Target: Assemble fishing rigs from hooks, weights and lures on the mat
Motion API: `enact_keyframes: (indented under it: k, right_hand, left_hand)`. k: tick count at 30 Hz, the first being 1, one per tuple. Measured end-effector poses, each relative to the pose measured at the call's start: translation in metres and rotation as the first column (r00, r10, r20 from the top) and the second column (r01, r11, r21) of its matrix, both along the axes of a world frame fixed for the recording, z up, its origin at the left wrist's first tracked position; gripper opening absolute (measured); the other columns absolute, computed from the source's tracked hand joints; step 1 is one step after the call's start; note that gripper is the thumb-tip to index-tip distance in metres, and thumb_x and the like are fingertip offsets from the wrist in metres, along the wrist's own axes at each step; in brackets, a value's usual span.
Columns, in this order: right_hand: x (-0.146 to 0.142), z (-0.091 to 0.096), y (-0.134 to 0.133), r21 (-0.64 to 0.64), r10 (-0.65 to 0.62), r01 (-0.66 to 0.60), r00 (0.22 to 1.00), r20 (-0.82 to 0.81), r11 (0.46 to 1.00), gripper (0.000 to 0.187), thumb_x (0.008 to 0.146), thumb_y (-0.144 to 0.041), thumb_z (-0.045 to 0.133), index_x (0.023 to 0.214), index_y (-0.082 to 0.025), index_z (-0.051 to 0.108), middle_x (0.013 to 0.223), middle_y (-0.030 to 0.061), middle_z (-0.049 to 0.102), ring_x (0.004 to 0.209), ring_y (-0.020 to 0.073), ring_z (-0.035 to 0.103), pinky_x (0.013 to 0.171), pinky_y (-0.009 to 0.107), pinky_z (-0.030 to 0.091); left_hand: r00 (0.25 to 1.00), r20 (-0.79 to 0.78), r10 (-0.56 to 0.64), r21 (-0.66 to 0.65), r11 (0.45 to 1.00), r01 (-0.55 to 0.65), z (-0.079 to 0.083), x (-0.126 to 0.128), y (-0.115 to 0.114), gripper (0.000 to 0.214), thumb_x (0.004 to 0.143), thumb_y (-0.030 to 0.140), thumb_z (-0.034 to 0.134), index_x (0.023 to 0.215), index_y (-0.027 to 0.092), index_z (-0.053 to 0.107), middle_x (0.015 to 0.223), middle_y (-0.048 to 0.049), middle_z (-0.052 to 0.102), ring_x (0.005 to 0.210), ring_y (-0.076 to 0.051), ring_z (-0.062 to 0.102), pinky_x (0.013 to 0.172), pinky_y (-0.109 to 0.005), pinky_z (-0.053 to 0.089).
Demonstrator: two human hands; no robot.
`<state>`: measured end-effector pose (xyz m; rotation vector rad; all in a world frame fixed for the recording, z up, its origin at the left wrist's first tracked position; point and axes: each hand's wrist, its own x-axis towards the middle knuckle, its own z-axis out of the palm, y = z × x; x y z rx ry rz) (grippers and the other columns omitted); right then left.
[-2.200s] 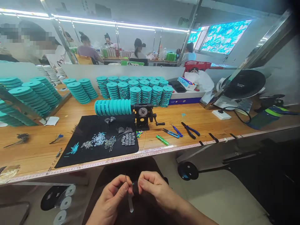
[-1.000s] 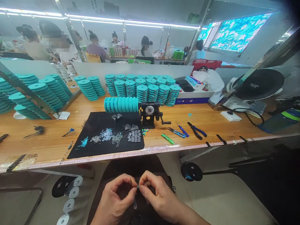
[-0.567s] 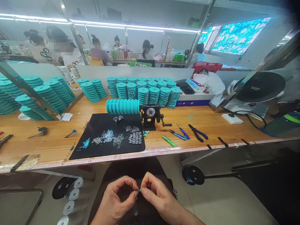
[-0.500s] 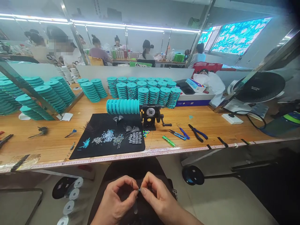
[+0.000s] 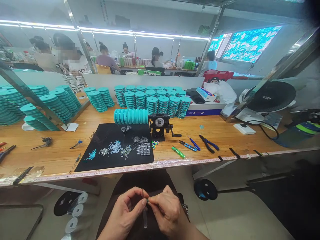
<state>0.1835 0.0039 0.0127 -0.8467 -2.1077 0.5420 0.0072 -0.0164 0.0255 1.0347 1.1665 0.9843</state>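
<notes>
My left hand (image 5: 126, 209) is above my lap, thumb and forefinger pinched together. A thin dark strand sticks up from this pinch, and a slim clear tube (image 5: 145, 218) hangs below it. Against it, my right hand (image 5: 168, 208) has its fingertips closed on a tiny teal piece (image 5: 148, 200), mostly hidden by the fingers. The fingertips of both hands meet or nearly touch. Beyond the hands, a black mat (image 5: 100, 163) on the bench carries small parts: teal sleeves (image 5: 92, 154), clear beads (image 5: 115, 146), metal pins (image 5: 126, 151) and grey cylinders (image 5: 144, 149).
A hand-cranked winder (image 5: 158, 125) bears a row of teal spools (image 5: 130, 116). Stacked spools (image 5: 152, 105) stand behind it. Right of the mat lie a green tube (image 5: 178, 152), snips (image 5: 188, 145) and pliers (image 5: 209, 144). A fan (image 5: 271, 96) stands far right; co-workers sit beyond the partition.
My right hand has turned over, its knuckles now facing up and its fingers curled in more. The clear tube shows more below my left fingers. The view has shifted slightly.
</notes>
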Motion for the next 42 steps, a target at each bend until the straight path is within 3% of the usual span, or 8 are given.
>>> enact_keyframes:
  k: [6,15,18,22,28,35,38,42]
  right_hand:
    - [-0.001,0.006,0.000,-0.219,0.000,0.011,0.999,0.048,0.976,0.005,0.088,-0.016,0.053,0.088,-0.018,0.058,0.060,-0.0046,0.053,0.052,0.0124,0.046,0.063,0.029,0.035]
    - [-0.012,-0.013,0.001,0.004,-0.022,0.022,0.997,-0.079,1.000,0.012,0.089,-0.011,0.051,0.082,-0.018,0.058,0.059,-0.0018,0.059,0.049,0.0125,0.048,0.057,0.029,0.035]
    - [-0.014,-0.014,0.000,-0.166,-0.083,0.065,0.991,-0.104,0.984,0.010,0.089,-0.017,0.055,0.082,-0.019,0.061,0.056,-0.0041,0.055,0.046,0.0114,0.044,0.057,0.027,0.038]
    - [-0.011,-0.008,0.002,-0.433,-0.097,0.066,0.994,-0.050,0.899,0.010,0.088,-0.024,0.058,0.081,-0.020,0.064,0.059,-0.0044,0.052,0.050,0.0112,0.043,0.053,0.024,0.038]
    - [-0.002,-0.005,0.002,-0.346,-0.024,0.019,1.000,-0.011,0.938,0.008,0.087,-0.022,0.055,0.086,-0.020,0.063,0.062,-0.0027,0.055,0.058,0.0141,0.050,0.067,0.029,0.043]
    - [-0.003,-0.014,-0.002,-0.261,-0.021,0.011,0.999,-0.035,0.965,0.006,0.084,-0.020,0.055,0.082,-0.020,0.061,0.054,-0.0077,0.043,0.047,0.0103,0.039,0.070,0.031,0.043]
    - [-0.011,-0.017,-0.006,-0.459,-0.124,0.056,0.985,-0.119,0.887,0.006,0.080,-0.022,0.059,0.077,-0.019,0.061,0.052,-0.0095,0.034,0.044,0.0082,0.031,0.053,0.024,0.036]
    - [-0.027,-0.021,-0.009,-0.808,-0.333,-0.033,0.901,-0.279,0.588,0.021,0.076,-0.035,0.065,0.069,-0.018,0.055,0.049,-0.0113,0.026,0.045,0.0068,0.019,0.043,0.020,0.018]
  left_hand:
    - [0.995,0.091,0.043,-0.057,0.998,-0.038,0.000,-0.005,-0.003,0.024,0.078,0.039,0.074,0.084,0.016,0.068,0.080,-0.0028,0.064,0.076,-0.017,0.056,0.070,-0.026,0.046]
    - [0.977,0.198,0.079,-0.114,0.992,-0.057,-0.010,-0.009,-0.008,0.020,0.078,0.036,0.076,0.087,0.018,0.069,0.079,0.0001,0.063,0.072,-0.013,0.055,0.072,-0.024,0.045]
    - [0.965,0.250,0.081,-0.123,0.991,-0.051,-0.012,-0.008,-0.007,0.021,0.078,0.035,0.076,0.087,0.018,0.069,0.078,0.0001,0.063,0.072,-0.013,0.055,0.070,-0.024,0.045]
    - [0.963,0.257,0.081,-0.113,0.992,-0.053,-0.008,-0.006,-0.004,0.022,0.077,0.035,0.077,0.086,0.017,0.070,0.079,-0.0008,0.063,0.073,-0.013,0.055,0.069,-0.024,0.045]
    - [0.960,0.276,0.045,-0.147,0.989,-0.004,-0.010,-0.008,-0.006,0.020,0.078,0.034,0.077,0.087,0.017,0.070,0.082,-0.0002,0.063,0.074,-0.012,0.054,0.068,-0.022,0.044]
    - [0.938,0.335,0.086,-0.172,0.985,-0.029,-0.016,-0.002,-0.013,0.023,0.075,0.034,0.080,0.086,0.017,0.070,0.076,0.0008,0.063,0.067,-0.010,0.054,0.065,-0.020,0.043]
    - [0.963,0.252,0.093,-0.120,0.991,-0.064,-0.012,0.000,-0.011,0.024,0.074,0.036,0.079,0.085,0.016,0.071,0.079,-0.0013,0.064,0.071,-0.013,0.056,0.068,-0.022,0.045]
    - [0.985,0.144,0.097,-0.044,0.995,-0.091,-0.008,0.002,-0.009,0.027,0.073,0.040,0.078,0.083,0.016,0.071,0.078,-0.0033,0.066,0.075,-0.017,0.059,0.070,-0.025,0.048]
